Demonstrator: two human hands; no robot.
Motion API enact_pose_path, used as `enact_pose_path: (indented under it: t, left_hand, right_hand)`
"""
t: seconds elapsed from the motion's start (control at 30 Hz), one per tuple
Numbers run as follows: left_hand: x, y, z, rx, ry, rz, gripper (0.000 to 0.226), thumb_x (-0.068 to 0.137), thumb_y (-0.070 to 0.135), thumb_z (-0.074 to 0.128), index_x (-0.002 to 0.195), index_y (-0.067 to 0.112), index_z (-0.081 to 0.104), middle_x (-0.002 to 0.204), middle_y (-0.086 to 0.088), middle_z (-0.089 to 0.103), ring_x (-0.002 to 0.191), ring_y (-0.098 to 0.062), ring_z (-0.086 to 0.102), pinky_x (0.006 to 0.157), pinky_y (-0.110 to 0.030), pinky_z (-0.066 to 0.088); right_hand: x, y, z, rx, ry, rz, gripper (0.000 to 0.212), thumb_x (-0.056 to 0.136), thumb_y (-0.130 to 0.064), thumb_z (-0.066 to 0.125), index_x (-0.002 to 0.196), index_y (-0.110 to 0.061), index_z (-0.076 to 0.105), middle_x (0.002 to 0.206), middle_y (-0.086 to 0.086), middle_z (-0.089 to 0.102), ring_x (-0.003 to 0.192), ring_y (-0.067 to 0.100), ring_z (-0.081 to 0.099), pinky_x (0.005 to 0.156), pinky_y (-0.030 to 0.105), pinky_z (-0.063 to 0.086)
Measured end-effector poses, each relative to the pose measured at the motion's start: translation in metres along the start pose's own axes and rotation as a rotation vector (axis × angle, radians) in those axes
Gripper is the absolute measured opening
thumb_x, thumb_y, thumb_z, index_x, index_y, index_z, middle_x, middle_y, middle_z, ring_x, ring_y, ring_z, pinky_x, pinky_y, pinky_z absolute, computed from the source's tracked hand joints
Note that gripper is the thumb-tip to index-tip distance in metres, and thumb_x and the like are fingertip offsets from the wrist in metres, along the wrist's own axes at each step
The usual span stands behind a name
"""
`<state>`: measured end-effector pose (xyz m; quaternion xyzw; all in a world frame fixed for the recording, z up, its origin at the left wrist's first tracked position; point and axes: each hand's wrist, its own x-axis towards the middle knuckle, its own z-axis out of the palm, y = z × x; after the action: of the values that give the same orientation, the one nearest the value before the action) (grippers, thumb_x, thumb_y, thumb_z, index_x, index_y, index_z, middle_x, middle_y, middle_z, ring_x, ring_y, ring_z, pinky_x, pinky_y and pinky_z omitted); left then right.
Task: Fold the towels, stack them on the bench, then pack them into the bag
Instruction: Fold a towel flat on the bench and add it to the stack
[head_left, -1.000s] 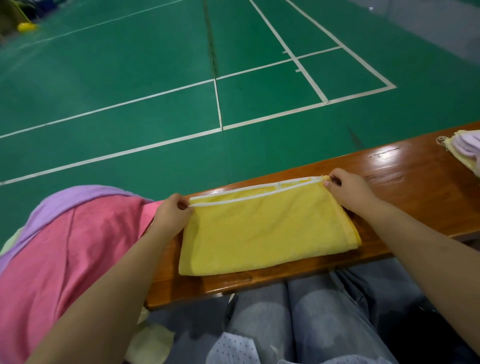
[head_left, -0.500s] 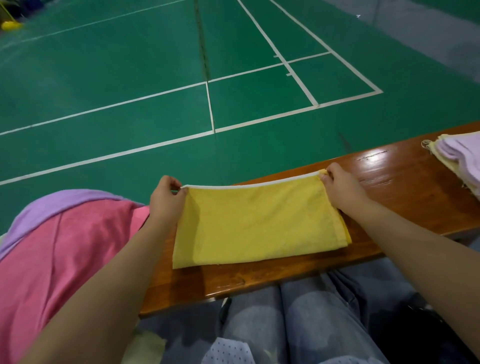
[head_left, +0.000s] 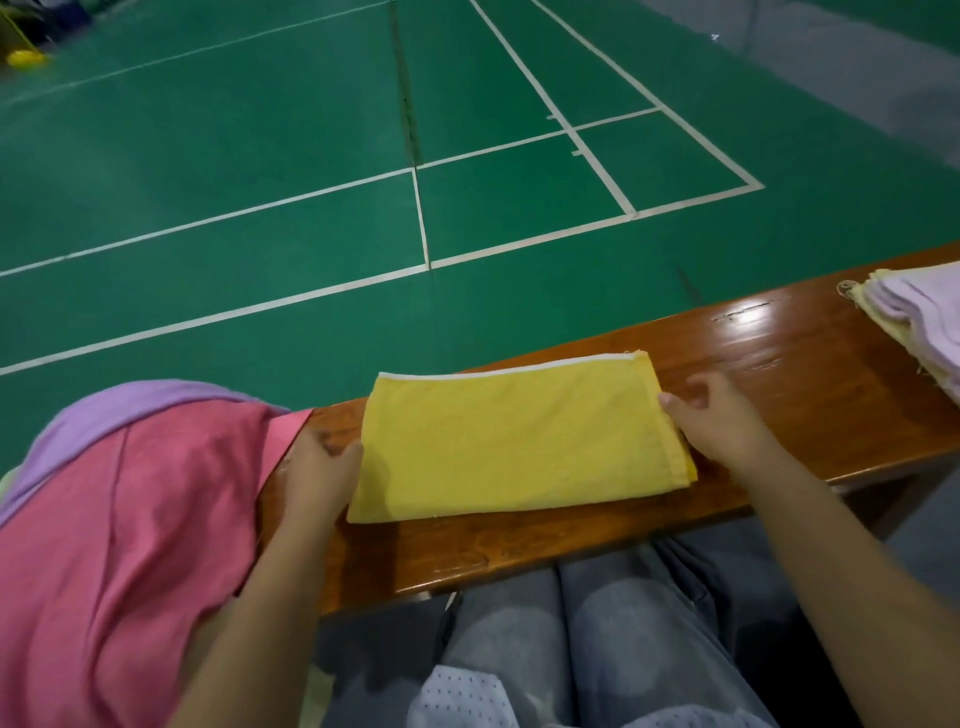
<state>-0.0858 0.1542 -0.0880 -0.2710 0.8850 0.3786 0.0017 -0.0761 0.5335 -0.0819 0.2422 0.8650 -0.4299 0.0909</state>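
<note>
Wooden bench (head_left: 779, 374): folded yellow towel (head_left: 514, 441) (no readable writing); left hand (head_left: 319, 467), right hand (head_left: 719, 421) fingers loose at ends.

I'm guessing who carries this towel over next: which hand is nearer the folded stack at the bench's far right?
Right. The right hand rests at the yellow towel's right edge, on the folded stack's side; the left hand is at the towel's opposite edge.
</note>
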Motion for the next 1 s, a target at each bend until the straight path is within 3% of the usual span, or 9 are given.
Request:
enact_pose_path:
  t: [0.1,0.2,0.33,0.5,0.57,0.7,0.8,0.93,1.0]
  left_hand:
    - [-0.034,-0.031,0.000,-0.009,-0.015,-0.058,0.042,0.091,0.021,0.060,0.130,0.009,0.048,0.114,-0.005,0.057,0.087,-0.018,0.054,0.074,-0.032,0.044]
    - [-0.049,-0.047,0.005,-0.107,-0.035,-0.105,0.034,0.091,0.026,0.060,0.121,0.013,0.055,0.118,-0.009,0.063,0.097,-0.026,0.061,0.087,-0.043,0.052]
    - [-0.044,-0.044,0.004,-0.119,-0.061,-0.124,0.023,0.092,0.027,0.057,0.112,0.016,0.058,0.104,-0.007,0.065,0.088,-0.026,0.064,0.082,-0.048,0.055]
    - [-0.050,-0.037,0.003,-0.217,-0.092,-0.155,0.006,0.096,0.017,0.053,0.090,0.015,0.052,0.094,-0.007,0.061,0.082,-0.019,0.063,0.067,-0.037,0.054]
    - [-0.057,-0.035,0.001,-0.286,-0.086,-0.188,0.014,0.097,0.014,0.052,0.083,0.017,0.047,0.091,-0.008,0.059,0.085,-0.021,0.063,0.071,-0.038,0.055]
    - [-0.078,-0.031,-0.002,-0.403,-0.139,-0.234,0.010,0.093,0.005,0.052,0.086,0.009,0.046,0.089,-0.013,0.059,0.083,-0.024,0.066,0.075,-0.040,0.058]
    - [-0.095,-0.030,0.002,-0.324,-0.194,-0.245,0.012,0.088,0.004,0.056,0.086,0.010,0.045,0.085,-0.015,0.062,0.073,-0.025,0.067,0.070,-0.041,0.059]
    - [-0.115,-0.029,0.004,0.243,-0.097,0.070,0.014,0.084,0.013,0.060,0.089,0.012,0.047,0.092,-0.005,0.055,0.077,-0.019,0.054,0.062,-0.030,0.044]
    - [-0.125,-0.026,0.008,0.367,0.019,0.323,0.017,0.085,0.015,0.061,0.099,0.014,0.051,0.102,0.001,0.046,0.089,-0.015,0.043,0.074,-0.026,0.037]
  right_hand:
    - [-0.041,0.021,-0.001,0.078,-0.084,0.082,0.050,0.093,-0.036,0.056,0.135,-0.012,0.043,0.110,0.009,0.055,0.090,0.022,0.058,0.083,0.043,0.054]
    - [-0.058,0.034,-0.002,0.062,-0.122,0.105,0.048,0.090,-0.034,0.060,0.130,-0.010,0.047,0.094,0.003,0.058,0.080,0.018,0.062,0.076,0.040,0.057]
    - [-0.060,0.026,0.000,0.218,-0.163,0.162,0.049,0.089,-0.026,0.063,0.131,-0.008,0.046,0.089,0.013,0.064,0.070,0.020,0.065,0.056,0.028,0.054]
    - [-0.065,0.013,0.014,0.273,-0.270,0.199,0.043,0.094,-0.024,0.058,0.131,-0.009,0.042,0.085,0.017,0.067,0.063,0.018,0.066,0.043,0.020,0.048]
    - [-0.063,0.014,0.013,0.320,-0.221,0.192,0.038,0.096,-0.021,0.054,0.130,-0.009,0.043,0.091,0.015,0.065,0.068,0.018,0.067,0.045,0.021,0.050]
    - [-0.057,0.023,0.007,0.444,-0.073,0.201,0.039,0.095,-0.015,0.055,0.132,-0.007,0.042,0.111,0.012,0.055,0.087,0.022,0.064,0.066,0.031,0.056]
    - [-0.054,0.033,0.005,0.546,0.036,0.268,0.031,0.092,-0.007,0.059,0.120,-0.002,0.047,0.117,0.017,0.051,0.083,0.020,0.057,0.073,0.034,0.054]
    - [-0.053,0.033,0.005,0.752,0.101,0.308,0.050,0.091,-0.003,0.060,0.135,0.000,0.037,0.131,0.020,0.046,0.092,0.023,0.056,0.083,0.036,0.052]
    - [-0.055,0.029,0.008,0.893,0.066,0.322,0.062,0.088,-0.008,0.065,0.140,0.002,0.032,0.126,0.016,0.050,0.096,0.021,0.056,0.088,0.037,0.051]
